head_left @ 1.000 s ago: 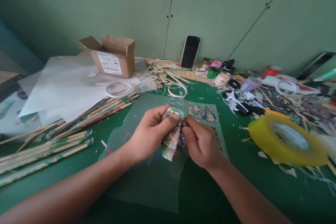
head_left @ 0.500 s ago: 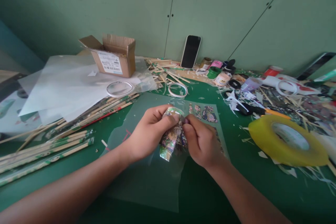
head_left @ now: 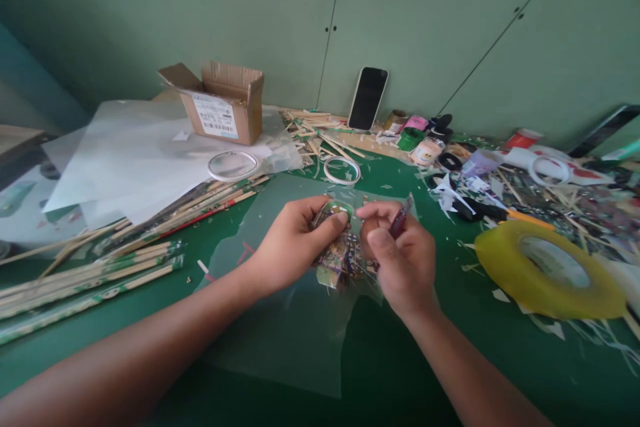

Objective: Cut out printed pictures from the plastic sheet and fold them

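Observation:
My left hand (head_left: pixel 300 237) grips a shiny, multicoloured film piece (head_left: pixel 333 257), its thumb pressed on the upper part. Just to the right, my right hand (head_left: pixel 400 253) is closed round a small dark reddish item (head_left: pixel 400 221) that sticks up between its fingers; what it is I cannot make out. The fingertips of that hand are near the film piece's right edge. Both hands are above a translucent sheet (head_left: pixel 300 340) on the green table, and the hands partly cover the printed pieces on it.
Wrapped sticks (head_left: pixel 100 290) lie at the left, below a cardboard box (head_left: pixel 225 117) on white sheets. Two rings stand behind the hands, near a propped phone (head_left: pixel 369 99). A yellow tape roll (head_left: pixel 493 267), jars and scraps crowd the right.
My right hand has moved right, away from the film piece, and turned, so the dark reddish item now shows. My left hand still holds the film piece, slightly shifted. The view has shifted slightly.

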Tool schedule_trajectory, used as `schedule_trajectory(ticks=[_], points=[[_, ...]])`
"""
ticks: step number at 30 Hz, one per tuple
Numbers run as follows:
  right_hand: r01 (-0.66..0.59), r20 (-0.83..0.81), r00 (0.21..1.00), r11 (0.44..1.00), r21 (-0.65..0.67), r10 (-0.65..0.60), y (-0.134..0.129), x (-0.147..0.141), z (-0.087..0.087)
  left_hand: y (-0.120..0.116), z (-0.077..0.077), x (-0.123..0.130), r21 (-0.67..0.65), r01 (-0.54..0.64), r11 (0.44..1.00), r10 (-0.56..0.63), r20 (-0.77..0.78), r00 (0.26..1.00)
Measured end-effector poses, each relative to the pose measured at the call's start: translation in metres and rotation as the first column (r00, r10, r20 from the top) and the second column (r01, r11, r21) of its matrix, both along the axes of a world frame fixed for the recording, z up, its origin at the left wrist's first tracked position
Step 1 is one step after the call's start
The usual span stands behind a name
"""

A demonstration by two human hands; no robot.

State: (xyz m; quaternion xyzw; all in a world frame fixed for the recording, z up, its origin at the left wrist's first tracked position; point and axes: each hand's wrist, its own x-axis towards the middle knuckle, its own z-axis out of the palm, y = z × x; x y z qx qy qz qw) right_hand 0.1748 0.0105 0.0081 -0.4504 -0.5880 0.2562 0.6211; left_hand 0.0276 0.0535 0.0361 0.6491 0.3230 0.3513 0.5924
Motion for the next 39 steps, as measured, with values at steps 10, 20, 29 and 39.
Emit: schedule_trajectory(ticks=[10, 20, 29, 39], points=[[0.157, 0.365, 0.915, 0.985, 0.074, -0.174, 0.001, 0.004, 0.007, -0.002, -0.001, -0.001, 0.186, -0.003, 0.983, 0.047, -0.229, 0.972], [0.153, 0.255, 0.954, 0.988, 0.035, -0.157, 0.005, 0.015, -0.001, -0.002, 0.001, -0.001, -0.025, 0.018, 1.000, -0.019, -0.058, 0.998], [0.177, 0.172, 0.970, 0.984, -0.005, -0.173, 0.009, 0.025, -0.004, 0.000, 0.000, -0.005, -0.009, 0.009, 1.000, -0.009, 0.013, 1.000], [0.011, 0.337, 0.942, 1.000, -0.015, -0.006, 0.001, 0.018, -0.001, -0.003, 0.003, -0.002, -0.019, 0.024, 1.000, -0.024, 0.048, 0.999]])
